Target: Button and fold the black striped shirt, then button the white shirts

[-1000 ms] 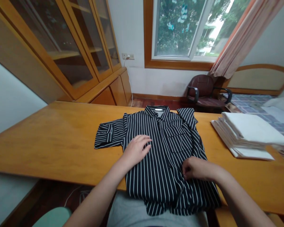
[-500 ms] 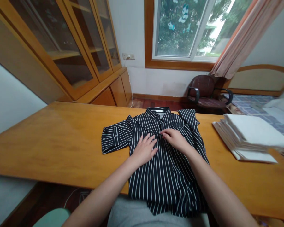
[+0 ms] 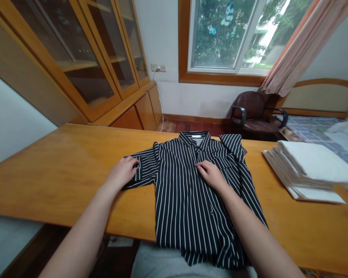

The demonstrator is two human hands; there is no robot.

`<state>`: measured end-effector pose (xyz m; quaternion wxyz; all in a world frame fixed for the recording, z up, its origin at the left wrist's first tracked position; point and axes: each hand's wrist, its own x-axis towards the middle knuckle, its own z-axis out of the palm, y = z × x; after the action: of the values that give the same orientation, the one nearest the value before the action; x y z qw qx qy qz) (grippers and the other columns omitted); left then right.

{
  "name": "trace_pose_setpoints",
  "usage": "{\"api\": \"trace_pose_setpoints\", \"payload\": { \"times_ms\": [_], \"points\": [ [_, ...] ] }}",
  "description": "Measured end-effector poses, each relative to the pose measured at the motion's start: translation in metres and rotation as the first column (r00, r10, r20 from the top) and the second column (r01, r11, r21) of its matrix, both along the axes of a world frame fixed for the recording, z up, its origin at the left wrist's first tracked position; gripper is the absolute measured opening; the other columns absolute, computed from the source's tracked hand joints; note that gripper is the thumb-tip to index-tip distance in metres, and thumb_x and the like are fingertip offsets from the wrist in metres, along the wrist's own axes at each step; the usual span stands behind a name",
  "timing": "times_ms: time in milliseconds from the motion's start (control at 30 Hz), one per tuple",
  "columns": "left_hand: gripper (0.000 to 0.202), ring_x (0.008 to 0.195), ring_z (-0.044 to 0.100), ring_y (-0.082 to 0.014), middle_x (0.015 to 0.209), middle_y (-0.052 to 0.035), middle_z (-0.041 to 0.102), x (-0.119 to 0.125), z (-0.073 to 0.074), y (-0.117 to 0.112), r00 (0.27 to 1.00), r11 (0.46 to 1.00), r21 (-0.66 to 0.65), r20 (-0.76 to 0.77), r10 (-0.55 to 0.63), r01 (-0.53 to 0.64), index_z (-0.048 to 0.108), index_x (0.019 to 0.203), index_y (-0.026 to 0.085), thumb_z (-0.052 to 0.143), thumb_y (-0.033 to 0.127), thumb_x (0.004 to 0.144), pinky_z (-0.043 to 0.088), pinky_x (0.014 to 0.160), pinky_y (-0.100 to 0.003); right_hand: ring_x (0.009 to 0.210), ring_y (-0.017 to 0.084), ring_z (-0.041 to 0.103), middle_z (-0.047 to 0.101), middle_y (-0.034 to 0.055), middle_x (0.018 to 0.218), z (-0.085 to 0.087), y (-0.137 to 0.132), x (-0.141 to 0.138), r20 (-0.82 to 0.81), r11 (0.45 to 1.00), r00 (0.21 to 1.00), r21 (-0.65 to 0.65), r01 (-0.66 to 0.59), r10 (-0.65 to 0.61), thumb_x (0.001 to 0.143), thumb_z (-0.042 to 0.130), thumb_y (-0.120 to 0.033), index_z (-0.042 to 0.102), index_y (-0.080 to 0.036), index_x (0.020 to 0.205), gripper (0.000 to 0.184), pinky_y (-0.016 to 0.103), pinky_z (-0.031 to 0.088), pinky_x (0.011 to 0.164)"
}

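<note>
A black shirt with white stripes lies front up on the table, its collar pointing away from me and its hem hanging over the near edge. My left hand is at the cuff of the left-side sleeve, fingers curled onto the cloth. On the button front, at chest height, rests my right hand, its fingers drawn together on the placket. The other sleeve is folded up beside the collar. Loose creases run down the lower right of the shirt.
The wooden table spreads wide to the left. A stack of folded white sheets lies at the right. Beyond the table stand a glass-door cabinet, an office chair and a bed.
My left hand has moved left from the shirt's chest to the sleeve cuff. My right hand stays near the placket, slightly lower. The shirt front lies smoother and its lower right side has spread outward.
</note>
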<state>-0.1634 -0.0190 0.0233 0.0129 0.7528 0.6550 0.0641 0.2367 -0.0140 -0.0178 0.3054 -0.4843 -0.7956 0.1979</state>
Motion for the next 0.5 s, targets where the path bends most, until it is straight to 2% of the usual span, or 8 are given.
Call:
{"api": "trace_pose_setpoints", "payload": {
  "times_ms": [133,333,433,500],
  "points": [
    [0.034,0.111,0.059,-0.0324,0.118,-0.0128,0.067,-0.011,-0.005,-0.003,1.000,1.000,-0.020,-0.013,-0.005,0.004,0.070,0.107,0.020,0.050,0.025,0.081,0.046,0.103,-0.045,0.095,0.021,0.064,0.069,0.0065,0.098,0.003,-0.002,-0.002,0.029,1.000,1.000,0.006,0.002,-0.003,0.098,0.049,-0.023,0.070,-0.020,0.102,0.021,0.035,0.049,0.089],
    [0.027,0.106,0.063,-0.0330,0.110,-0.0138,0.069,-0.003,-0.005,0.001,1.000,1.000,0.030,0.021,-0.002,0.002,0.073,0.096,0.020,0.050,0.031,0.086,0.049,0.095,-0.044,0.094,0.020,0.063,0.068,0.0061,0.097,-0.001,-0.001,-0.001,0.058,1.000,0.998,0.019,-0.013,0.012,0.098,0.049,-0.023,0.070,-0.020,0.102,0.021,0.034,0.048,0.088],
    [0.029,0.103,0.064,-0.0310,0.107,-0.0121,0.071,0.002,-0.002,0.004,1.000,0.999,0.049,0.013,0.017,-0.017,0.074,0.092,0.021,0.047,0.032,0.088,0.050,0.091,-0.041,0.094,0.020,0.063,0.068,0.0062,0.096,-0.001,0.000,-0.001,0.061,1.000,0.998,0.022,-0.015,0.014,0.099,0.050,-0.022,0.070,-0.019,0.101,0.021,0.033,0.048,0.089],
    [0.030,0.100,0.065,-0.0293,0.106,-0.0108,0.072,0.008,0.004,0.007,0.998,0.996,0.085,0.061,0.010,-0.015,0.074,0.092,0.021,0.047,0.033,0.088,0.050,0.089,-0.038,0.094,0.020,0.063,0.068,0.0063,0.096,-0.001,0.000,-0.002,0.060,1.000,0.998,0.019,-0.017,0.016,0.098,0.050,-0.022,0.070,-0.019,0.101,0.021,0.033,0.048,0.088]
  ]
}}
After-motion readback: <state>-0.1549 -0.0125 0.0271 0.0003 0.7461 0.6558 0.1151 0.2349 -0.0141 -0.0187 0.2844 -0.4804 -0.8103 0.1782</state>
